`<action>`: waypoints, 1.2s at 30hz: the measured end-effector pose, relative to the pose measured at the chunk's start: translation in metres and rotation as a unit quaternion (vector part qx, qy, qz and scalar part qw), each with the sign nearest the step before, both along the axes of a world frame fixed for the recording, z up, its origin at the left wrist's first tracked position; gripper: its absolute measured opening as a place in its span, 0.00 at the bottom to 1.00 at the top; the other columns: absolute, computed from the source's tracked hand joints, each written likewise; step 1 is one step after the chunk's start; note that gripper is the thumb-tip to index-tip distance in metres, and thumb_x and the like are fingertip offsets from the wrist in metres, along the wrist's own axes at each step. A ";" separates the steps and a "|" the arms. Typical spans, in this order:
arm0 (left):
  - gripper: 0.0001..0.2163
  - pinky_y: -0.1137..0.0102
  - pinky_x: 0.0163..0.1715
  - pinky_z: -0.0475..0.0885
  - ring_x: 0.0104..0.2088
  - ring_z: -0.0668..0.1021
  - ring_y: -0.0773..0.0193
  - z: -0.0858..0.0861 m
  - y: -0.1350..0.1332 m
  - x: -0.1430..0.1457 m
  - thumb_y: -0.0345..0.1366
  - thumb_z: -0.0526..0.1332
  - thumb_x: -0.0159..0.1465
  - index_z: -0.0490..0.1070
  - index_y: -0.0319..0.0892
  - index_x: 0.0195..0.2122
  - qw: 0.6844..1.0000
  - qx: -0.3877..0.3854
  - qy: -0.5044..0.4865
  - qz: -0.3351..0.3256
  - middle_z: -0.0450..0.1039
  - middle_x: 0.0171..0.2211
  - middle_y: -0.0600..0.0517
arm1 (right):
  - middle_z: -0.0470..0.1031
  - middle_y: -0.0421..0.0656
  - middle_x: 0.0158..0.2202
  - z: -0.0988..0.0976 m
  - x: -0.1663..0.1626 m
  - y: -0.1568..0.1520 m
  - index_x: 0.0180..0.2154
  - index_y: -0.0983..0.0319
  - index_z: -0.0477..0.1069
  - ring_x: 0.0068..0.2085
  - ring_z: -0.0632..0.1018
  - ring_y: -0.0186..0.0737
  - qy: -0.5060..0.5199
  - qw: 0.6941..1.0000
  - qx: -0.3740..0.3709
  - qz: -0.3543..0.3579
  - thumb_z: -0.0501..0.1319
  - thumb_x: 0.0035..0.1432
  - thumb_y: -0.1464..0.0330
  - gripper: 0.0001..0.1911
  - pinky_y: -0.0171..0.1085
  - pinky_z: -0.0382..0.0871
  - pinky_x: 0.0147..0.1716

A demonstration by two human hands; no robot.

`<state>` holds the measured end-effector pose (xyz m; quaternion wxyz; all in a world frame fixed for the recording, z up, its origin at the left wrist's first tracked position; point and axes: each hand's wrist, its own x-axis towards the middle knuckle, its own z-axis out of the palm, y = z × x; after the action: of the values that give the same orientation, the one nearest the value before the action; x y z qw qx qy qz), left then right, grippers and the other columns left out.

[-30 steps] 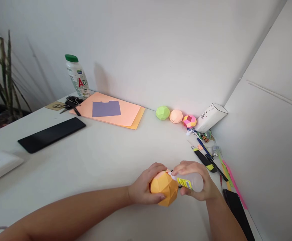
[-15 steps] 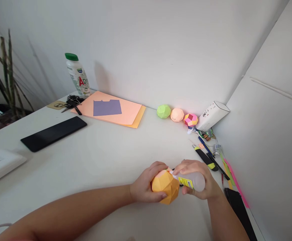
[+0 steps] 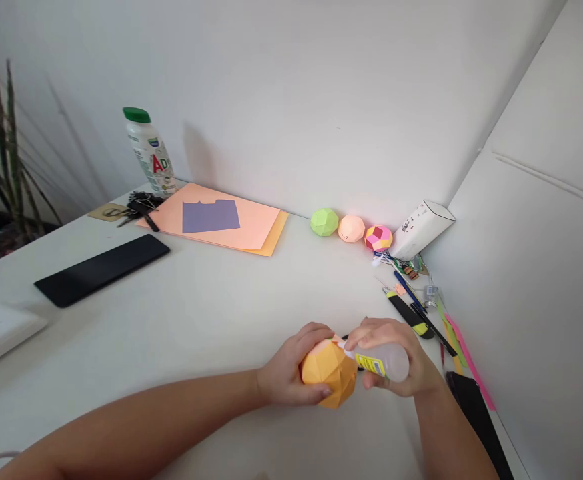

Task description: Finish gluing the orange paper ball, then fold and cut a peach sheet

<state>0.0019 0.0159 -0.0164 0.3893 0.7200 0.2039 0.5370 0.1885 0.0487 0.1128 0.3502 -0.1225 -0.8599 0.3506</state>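
Observation:
My left hand (image 3: 291, 370) is closed around the left side of an orange faceted paper ball (image 3: 332, 377), its thumb across the lower front. A pale pink patch shows at the ball's top. In my right hand (image 3: 404, 347) is a translucent glue bottle (image 3: 384, 362) with a yellow label, tilted so that its nozzle points left at the ball's upper right. Whether the tip touches the paper I cannot tell. A dark looped object, mostly hidden, lies behind the bottle.
Three small paper balls, green (image 3: 324, 222), peach (image 3: 351, 229) and multicoloured (image 3: 378, 238), sit by the wall near a white box (image 3: 424, 230). A utility knife (image 3: 407, 312) lies at the right. Coloured paper (image 3: 259, 227), a black phone-like slab (image 3: 102, 269) and a bottle (image 3: 150, 153) stand left.
The view has shifted slightly, so the background sits a little further left. Both hands keep their hold on the paper ball and the glue bottle, almost unmoved.

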 end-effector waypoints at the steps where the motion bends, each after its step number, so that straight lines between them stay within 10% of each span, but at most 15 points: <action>1: 0.29 0.56 0.46 0.70 0.45 0.72 0.54 0.000 0.000 0.000 0.51 0.61 0.58 0.57 0.48 0.57 1.000 -0.001 0.001 -0.001 0.65 0.47 0.44 | 0.80 0.47 0.36 0.000 0.000 0.000 0.45 0.58 0.68 0.34 0.79 0.39 -0.002 1.000 0.002 0.000 0.66 0.56 0.62 0.16 0.37 0.73 0.33; 36: 0.28 0.56 0.44 0.71 0.45 0.72 0.53 0.000 -0.001 -0.001 0.51 0.61 0.57 0.59 0.47 0.55 1.000 -0.030 0.002 -0.003 0.65 0.46 0.44 | 0.79 0.47 0.36 -0.010 -0.006 0.001 0.44 0.58 0.66 0.33 0.78 0.39 0.046 0.999 -0.028 0.002 0.65 0.57 0.61 0.16 0.39 0.72 0.32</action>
<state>0.0007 0.0145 -0.0165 0.4114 0.7099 0.2190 0.5280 0.1827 0.0501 0.1025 0.3848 -0.1146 -0.8330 0.3807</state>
